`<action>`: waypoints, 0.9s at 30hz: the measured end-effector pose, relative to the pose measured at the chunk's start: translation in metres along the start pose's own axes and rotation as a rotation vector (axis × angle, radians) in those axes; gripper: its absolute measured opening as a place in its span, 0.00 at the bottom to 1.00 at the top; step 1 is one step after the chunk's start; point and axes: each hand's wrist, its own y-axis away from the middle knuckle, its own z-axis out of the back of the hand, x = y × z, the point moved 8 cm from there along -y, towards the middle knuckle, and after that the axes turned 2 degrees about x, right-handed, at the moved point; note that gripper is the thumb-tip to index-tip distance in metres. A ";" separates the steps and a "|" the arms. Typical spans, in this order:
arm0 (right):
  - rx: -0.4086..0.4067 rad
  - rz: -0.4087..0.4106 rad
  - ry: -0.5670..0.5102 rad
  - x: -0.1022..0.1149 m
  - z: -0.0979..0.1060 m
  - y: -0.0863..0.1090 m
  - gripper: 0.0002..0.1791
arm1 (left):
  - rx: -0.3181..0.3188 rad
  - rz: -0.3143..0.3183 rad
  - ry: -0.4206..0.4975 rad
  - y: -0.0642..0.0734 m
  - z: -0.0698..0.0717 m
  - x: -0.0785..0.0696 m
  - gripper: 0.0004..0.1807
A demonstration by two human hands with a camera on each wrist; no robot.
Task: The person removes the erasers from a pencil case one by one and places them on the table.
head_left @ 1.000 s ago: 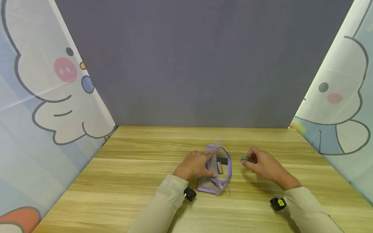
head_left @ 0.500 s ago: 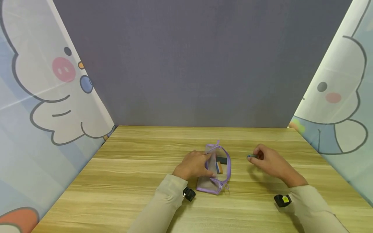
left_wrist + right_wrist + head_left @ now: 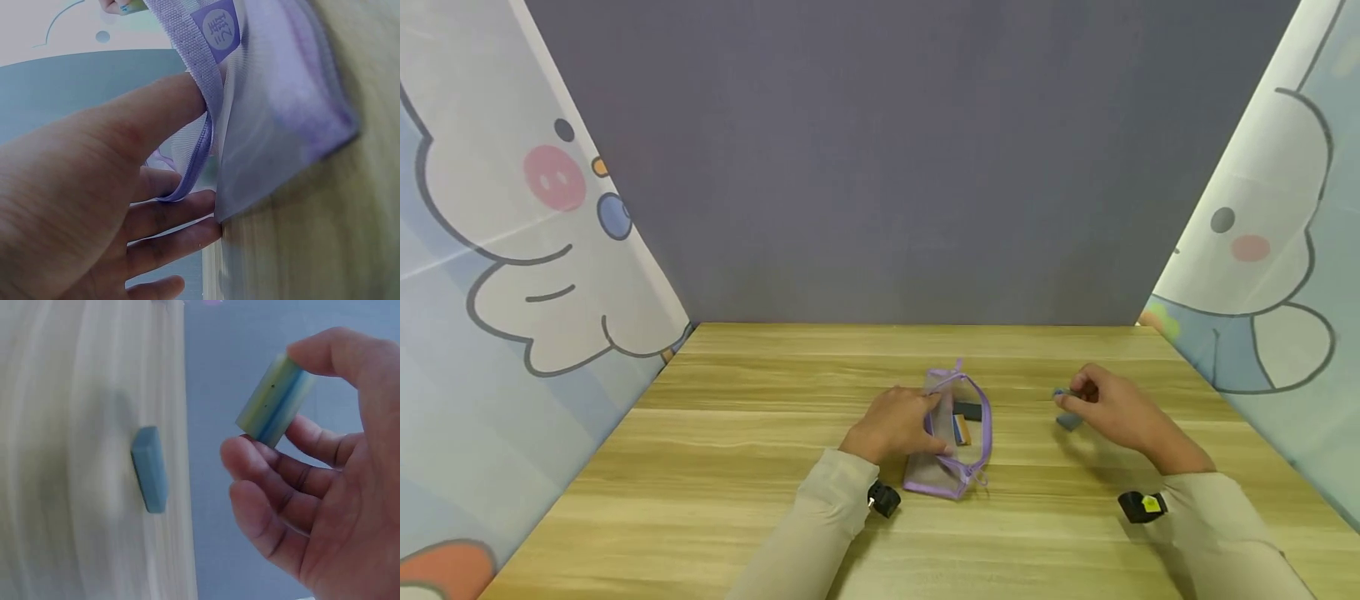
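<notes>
A purple mesh pencil case lies on the table with its zipped mouth gaping to the right. My left hand holds the case at its mouth, thumb and index finger reaching over the rim. Inside lie a dark block and a small block with blue, white and orange stripes. To the right, my right hand pinches a small striped eraser-like block, yellow-green and blue, above the table. Below it, a blue-grey eraser-like block rests on the wood.
The wooden table reaches back to a grey panel. Cartoon-printed cloths hang at the left and right. A black device is strapped on the left wrist and another on the right.
My right hand has moved away from the pencil case, rightward and slightly back, with the striped block. The blue-grey block on the table has come into view beneath it. The left hand keeps its hold.
</notes>
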 end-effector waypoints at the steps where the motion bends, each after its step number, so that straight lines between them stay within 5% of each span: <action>1: 0.002 -0.004 0.003 -0.001 0.002 0.000 0.18 | 0.001 0.006 0.004 0.000 0.000 0.000 0.49; 15: 0.069 -0.047 0.109 -0.020 0.025 -0.004 0.19 | 0.016 0.037 0.039 -0.004 0.011 0.000 0.49; 27: 0.172 -0.170 0.220 -0.046 0.021 0.001 0.24 | 0.010 0.072 -0.005 -0.002 0.008 -0.002 0.47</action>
